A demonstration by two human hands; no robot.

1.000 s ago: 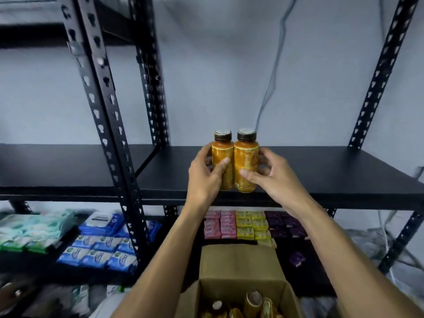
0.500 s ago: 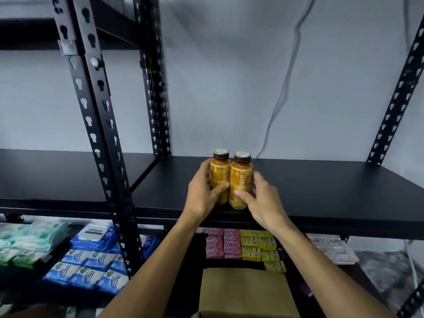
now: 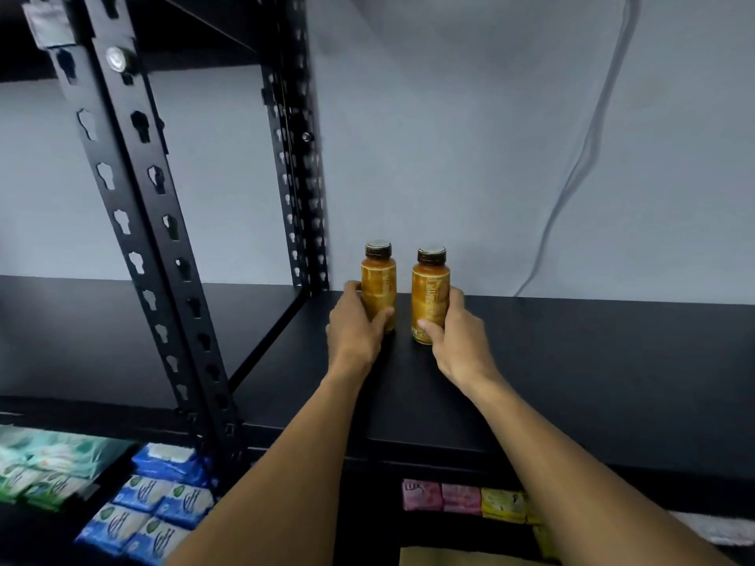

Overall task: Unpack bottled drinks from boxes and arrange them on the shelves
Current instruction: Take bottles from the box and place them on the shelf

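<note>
Fingers [image 3: 378, 316] of my left hand [image 3: 354, 324] wrap one orange bottled drink [image 3: 379, 285], while my right hand [image 3: 457, 339] grips a second orange bottle [image 3: 429, 296] just beside it. Both bottles stand upright, a small gap between them, on the black shelf [image 3: 592, 361] toward its back, near the grey wall [image 3: 449, 136]. Soap packets [image 3: 461, 498] line the shelf below.

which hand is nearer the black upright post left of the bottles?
Left. The left hand grips the left bottle, just right of the post; the right hand holds the right bottle, farther right.
</note>
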